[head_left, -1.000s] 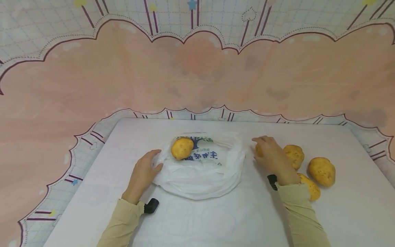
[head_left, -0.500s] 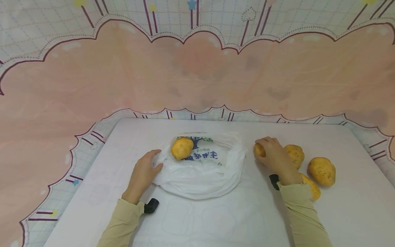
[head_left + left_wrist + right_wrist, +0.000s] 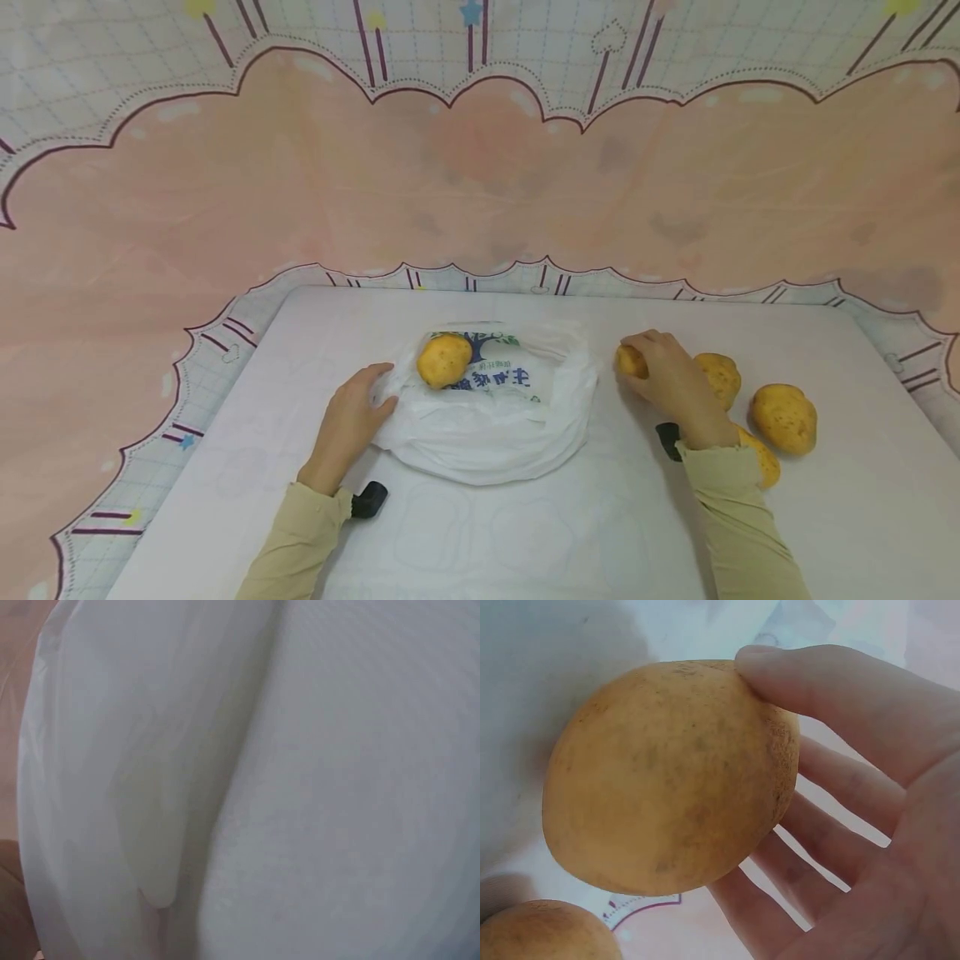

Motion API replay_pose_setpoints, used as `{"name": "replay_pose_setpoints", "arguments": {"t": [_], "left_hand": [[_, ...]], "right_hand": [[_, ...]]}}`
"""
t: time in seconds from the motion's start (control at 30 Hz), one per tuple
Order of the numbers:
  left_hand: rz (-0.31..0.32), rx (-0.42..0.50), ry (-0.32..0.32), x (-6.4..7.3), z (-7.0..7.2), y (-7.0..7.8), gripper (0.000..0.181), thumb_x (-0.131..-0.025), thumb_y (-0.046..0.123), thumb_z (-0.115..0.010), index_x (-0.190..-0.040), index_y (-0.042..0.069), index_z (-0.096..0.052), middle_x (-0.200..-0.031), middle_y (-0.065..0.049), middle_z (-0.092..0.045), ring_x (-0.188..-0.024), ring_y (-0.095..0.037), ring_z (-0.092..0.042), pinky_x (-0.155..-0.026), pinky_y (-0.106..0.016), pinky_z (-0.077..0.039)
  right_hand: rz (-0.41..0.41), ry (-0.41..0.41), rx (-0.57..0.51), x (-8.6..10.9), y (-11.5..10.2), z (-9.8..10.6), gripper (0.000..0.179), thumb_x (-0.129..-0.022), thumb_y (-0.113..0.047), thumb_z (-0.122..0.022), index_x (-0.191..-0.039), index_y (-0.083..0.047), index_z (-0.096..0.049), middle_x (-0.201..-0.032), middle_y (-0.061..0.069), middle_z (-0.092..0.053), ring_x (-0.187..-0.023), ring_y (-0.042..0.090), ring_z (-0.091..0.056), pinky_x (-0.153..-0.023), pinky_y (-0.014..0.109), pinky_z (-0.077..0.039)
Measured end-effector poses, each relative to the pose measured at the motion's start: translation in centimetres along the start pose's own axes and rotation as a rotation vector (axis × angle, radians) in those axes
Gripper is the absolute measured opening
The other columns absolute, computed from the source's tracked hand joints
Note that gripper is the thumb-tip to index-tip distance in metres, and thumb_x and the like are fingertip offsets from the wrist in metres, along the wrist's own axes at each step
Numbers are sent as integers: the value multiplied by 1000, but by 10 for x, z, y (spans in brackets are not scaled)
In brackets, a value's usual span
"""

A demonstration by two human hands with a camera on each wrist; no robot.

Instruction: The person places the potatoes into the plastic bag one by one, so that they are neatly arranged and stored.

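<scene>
My right hand [image 3: 672, 383] grips a yellow potato [image 3: 630, 362] to the right of the bag. In the right wrist view the thumb lies on top of this potato [image 3: 671, 780] and the other fingers curve under its side. My left hand [image 3: 347, 425] rests at the left edge of a white plastic bag [image 3: 480, 446], thumb and index finger apart on the film. One potato [image 3: 444, 362] sits on the bag's left part, beside blue and green print. White film [image 3: 97, 772] fills much of the left wrist view, hiding most of that hand.
Three more potatoes are near my right forearm: one potato [image 3: 718, 379] behind the wrist, another potato [image 3: 783, 419] farther right, and a third potato [image 3: 762, 458] partly covered by the sleeve. The white table [image 3: 480, 550] ends at a patterned curtain [image 3: 480, 192].
My right hand has shifted slightly right and its fingers have closed round the potato. The left hand, the bag and the potato on it stay in place.
</scene>
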State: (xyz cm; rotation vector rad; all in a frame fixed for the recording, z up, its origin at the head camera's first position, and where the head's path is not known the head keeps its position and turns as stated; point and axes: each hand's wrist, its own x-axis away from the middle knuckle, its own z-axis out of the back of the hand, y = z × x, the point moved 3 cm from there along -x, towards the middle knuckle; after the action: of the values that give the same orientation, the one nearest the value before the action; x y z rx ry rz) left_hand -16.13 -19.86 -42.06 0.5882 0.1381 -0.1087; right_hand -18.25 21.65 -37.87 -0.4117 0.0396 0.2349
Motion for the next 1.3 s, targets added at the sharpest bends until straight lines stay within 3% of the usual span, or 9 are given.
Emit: {"name": "replay_pose_setpoints", "arguments": {"t": [0.27, 0.63, 0.93, 1.3], "left_hand": [[10, 4, -11, 0, -2, 0, 50, -87, 6, -72, -134, -2, -57, -137, -23, -58, -129, -42, -52, -108, -55, -42], [19, 5, -20, 1, -3, 0, 50, -87, 6, -72, -134, -2, -57, -137, -23, -58, -129, -41, -52, -108, -55, -43], [5, -1, -15, 1, -1, -1, 49, -87, 6, -72, -133, -2, -57, -135, -23, -59, -128, -42, -53, -107, -55, -43], [16, -1, -25, 1, 0, -1, 49, -88, 6, -71, -134, -2, -56, -137, -23, -57, -130, -42, -51, -108, -55, -42]], "right_hand": [[77, 78, -21, -2, -5, 6, 41, -83, -6, -75, -120, 8, -63, -119, 27, -62, -107, 42, -56, -90, 54, -50], [131, 128, -36, -1, -14, 16, 43, -82, -7, -76, -121, 6, -63, -121, 24, -62, -109, 42, -56, -92, 55, -49], [126, 142, -102, 1, -26, 29, 45, -83, -8, -73, -125, 4, -62, -124, 25, -60, -111, 41, -55, -94, 55, -46], [119, 163, -110, -1, -42, 37, 44, -86, -13, -72, -127, -2, -62, -126, 20, -59, -111, 37, -55, -93, 54, -48]]}}
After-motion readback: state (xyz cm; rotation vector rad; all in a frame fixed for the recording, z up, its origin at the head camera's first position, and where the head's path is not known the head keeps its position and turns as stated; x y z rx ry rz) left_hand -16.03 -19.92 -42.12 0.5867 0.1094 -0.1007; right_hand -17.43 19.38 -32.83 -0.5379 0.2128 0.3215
